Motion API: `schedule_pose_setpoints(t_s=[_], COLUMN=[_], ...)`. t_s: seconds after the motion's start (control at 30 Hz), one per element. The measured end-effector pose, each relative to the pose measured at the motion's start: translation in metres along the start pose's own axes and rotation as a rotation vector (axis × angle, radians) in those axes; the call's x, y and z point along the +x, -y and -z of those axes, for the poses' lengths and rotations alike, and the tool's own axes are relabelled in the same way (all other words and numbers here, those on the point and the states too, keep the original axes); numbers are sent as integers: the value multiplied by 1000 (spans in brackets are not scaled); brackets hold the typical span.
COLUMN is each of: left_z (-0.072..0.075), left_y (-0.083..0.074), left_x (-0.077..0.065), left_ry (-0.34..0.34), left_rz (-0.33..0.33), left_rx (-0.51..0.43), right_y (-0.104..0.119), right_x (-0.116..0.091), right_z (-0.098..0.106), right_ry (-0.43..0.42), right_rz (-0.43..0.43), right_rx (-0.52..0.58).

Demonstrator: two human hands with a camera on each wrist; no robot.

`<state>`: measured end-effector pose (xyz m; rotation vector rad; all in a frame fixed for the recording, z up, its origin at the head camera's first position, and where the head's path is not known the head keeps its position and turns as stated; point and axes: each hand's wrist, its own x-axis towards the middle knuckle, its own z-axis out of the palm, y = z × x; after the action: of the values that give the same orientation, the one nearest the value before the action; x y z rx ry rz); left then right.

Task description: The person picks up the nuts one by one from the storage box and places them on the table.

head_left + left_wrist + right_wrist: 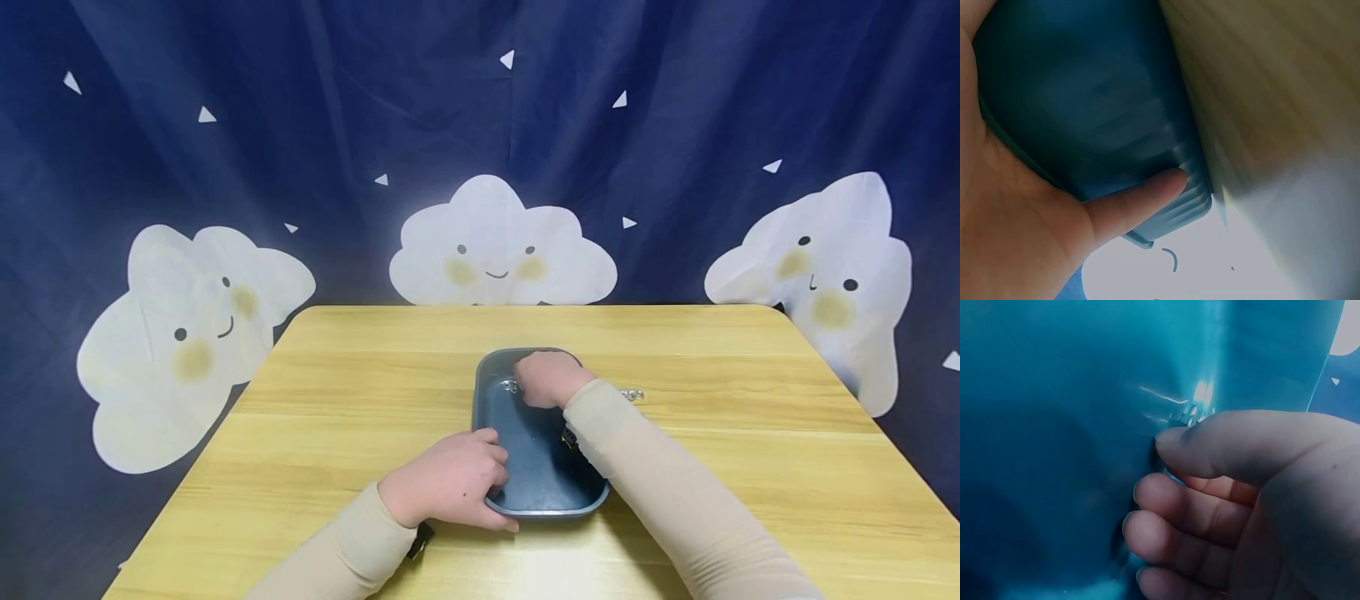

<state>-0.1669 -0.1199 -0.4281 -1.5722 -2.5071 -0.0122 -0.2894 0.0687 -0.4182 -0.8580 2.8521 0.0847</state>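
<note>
I log the main hazard first: the small metal piece (511,386) sits low at the far end of the blue tray (536,458), and in my judgement that smooth floor could let it skid from the fingertips. A harder pull by the left hand (453,479) could tip or drag the tray on the table (322,408), shifting the piece with it. A second metal piece (633,394) shows beyond the tray's right side, near the right sleeve (690,500); a careless sweep might knock it (from my remote post, the sleeve hides part of that area).

Hands: the left grips the tray's rim toward the near-left corner, thumb along the outer wall, fingers over the inside. The right hand (551,379) reaches into the tray, fingers curled, thumb tip right at the metal. I cannot tell whether it pinches that piece or merely touches it.
</note>
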Motion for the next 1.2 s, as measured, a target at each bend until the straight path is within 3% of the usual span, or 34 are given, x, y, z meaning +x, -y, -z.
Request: schedule_pose_setpoints(t_s=[0.67, 0.97, 1.2], left_z=[1, 1, 0], left_y=[0, 1, 1], left_x=[1, 1, 1], left_ry=[3, 6, 15], left_rz=[-1, -10, -12], left_rx=[8, -1, -5], right_y=[-2, -5, -2], right_x=[-2, -10, -19], right_z=[3, 12, 18], right_ry=[68, 27, -2], right_rz=[10, 67, 77], right_rx=[50, 133, 114])
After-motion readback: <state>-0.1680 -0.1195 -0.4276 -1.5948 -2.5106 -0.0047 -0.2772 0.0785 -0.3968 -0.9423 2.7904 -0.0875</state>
